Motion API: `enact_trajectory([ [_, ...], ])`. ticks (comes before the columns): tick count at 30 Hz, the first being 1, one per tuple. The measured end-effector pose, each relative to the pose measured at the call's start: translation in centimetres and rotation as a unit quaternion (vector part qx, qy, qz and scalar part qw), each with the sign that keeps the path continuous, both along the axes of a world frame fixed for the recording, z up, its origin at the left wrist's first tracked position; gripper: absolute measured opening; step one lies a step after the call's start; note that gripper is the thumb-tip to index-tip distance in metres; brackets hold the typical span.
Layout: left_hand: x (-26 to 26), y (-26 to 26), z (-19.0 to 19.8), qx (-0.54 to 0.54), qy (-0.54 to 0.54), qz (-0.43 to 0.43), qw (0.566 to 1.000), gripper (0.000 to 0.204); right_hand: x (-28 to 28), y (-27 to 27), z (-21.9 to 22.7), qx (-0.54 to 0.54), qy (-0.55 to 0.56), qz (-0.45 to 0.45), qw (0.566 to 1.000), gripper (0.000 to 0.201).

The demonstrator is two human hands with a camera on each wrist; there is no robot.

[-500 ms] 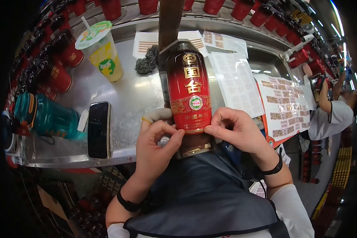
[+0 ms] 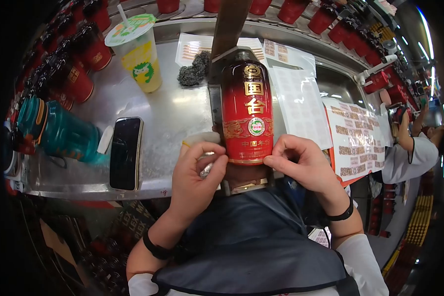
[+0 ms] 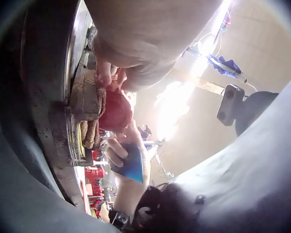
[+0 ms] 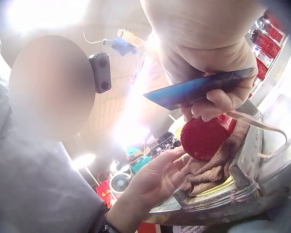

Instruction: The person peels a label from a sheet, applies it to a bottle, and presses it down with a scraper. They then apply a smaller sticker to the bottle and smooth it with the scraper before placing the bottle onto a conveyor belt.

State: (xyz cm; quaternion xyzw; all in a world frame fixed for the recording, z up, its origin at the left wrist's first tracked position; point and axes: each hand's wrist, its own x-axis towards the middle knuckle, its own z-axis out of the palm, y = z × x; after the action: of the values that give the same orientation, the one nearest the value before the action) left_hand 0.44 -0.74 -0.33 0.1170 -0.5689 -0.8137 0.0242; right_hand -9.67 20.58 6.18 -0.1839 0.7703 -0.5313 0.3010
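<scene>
- One red bottle (image 2: 247,133) lies on a folded brown cloth (image 4: 208,177), neck pointing away.
- The left hand (image 2: 194,172) touches the bottle's lower left edge, thumb and finger bent; whether it grips, I cannot tell.
- The right hand (image 2: 303,165) grips a flat blue piece (image 4: 186,93) under curled fingers, thumb at the bottle's lower right edge.
- Phone (image 2: 125,154), flask (image 2: 69,132), cup (image 2: 142,61) and scourer (image 2: 193,73) are on the table (image 2: 175,116), left of the bottle.

There's a lane over the table (image 2: 175,111) between phone (image 2: 126,153) and left hand (image 2: 196,172); bottle (image 2: 246,106) plugs the middle, brown bar (image 2: 230,24) just beyond!
</scene>
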Motion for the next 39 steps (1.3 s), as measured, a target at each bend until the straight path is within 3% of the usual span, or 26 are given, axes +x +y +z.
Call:
enact_trajectory([
  [2,0.0,-0.3,-0.5,-0.221,0.074,0.030,0.972,0.050,0.0,0.0,0.1,0.009,0.005,-0.004,1.000,0.021],
  [3,-0.2,-0.4,-0.1,-0.220,0.073,0.032,0.972,0.050,0.1,-0.1,0.2,0.010,0.004,-0.002,1.000,0.021],
  [4,-0.6,-0.4,0.8,-0.382,0.118,0.031,0.916,0.064,0.1,-0.1,0.3,0.009,0.007,-0.004,1.000,0.020],
  [5,-1.0,-0.4,1.3,-0.533,0.157,0.030,0.831,0.079,0.1,-0.2,0.4,0.008,0.009,-0.004,1.000,0.020],
  [8,-2.5,0.0,-0.6,-0.519,0.184,0.030,0.835,0.095,0.0,-0.2,0.7,0.013,-0.005,0.000,1.000,0.019],
  [9,-2.2,-0.2,0.1,-0.475,0.118,-0.016,0.872,0.092,0.0,-0.2,0.8,0.014,-0.004,0.002,1.000,0.019],
  [13,-1.8,0.1,1.4,-0.468,0.107,-0.005,0.877,0.090,-0.9,0.9,-0.3,0.016,-0.040,-0.001,0.999,0.016],
  [15,-1.8,0.1,1.8,-0.498,0.184,0.028,0.847,0.093,-1.2,1.2,-0.8,0.011,-0.059,-0.005,0.998,0.015],
  [19,-2.0,0.5,1.4,-0.466,0.193,0.047,0.862,0.094,-1.6,1.3,-1.5,-0.007,-0.121,-0.016,0.992,0.013],
  [22,-2.1,0.8,1.2,-0.434,0.175,0.029,0.883,0.096,-1.7,1.7,-2.1,-0.011,-0.127,-0.020,0.992,0.013],
  [24,-2.0,1.3,0.5,-0.280,0.153,0.002,0.948,0.098,-1.7,1.9,-2.2,-0.008,-0.126,-0.025,0.992,0.013],
  [31,-2.3,1.8,-0.4,-0.237,0.155,-0.003,0.959,0.092,-1.7,1.9,-2.4,-0.013,-0.119,-0.019,0.993,0.013],
  [33,-2.3,1.9,-0.2,-0.154,0.145,-0.010,0.977,0.091,-1.7,2.0,-2.5,-0.019,-0.116,-0.023,0.993,0.013],
  [36,-2.3,1.4,-0.5,-0.195,0.156,-0.019,0.968,0.091,-1.8,2.3,-2.8,-0.028,-0.122,-0.018,0.992,0.013],
  [39,-2.3,1.3,-0.5,-0.160,0.156,-0.019,0.975,0.088,-1.7,2.5,-2.4,-0.038,-0.125,-0.021,0.991,0.012],
])
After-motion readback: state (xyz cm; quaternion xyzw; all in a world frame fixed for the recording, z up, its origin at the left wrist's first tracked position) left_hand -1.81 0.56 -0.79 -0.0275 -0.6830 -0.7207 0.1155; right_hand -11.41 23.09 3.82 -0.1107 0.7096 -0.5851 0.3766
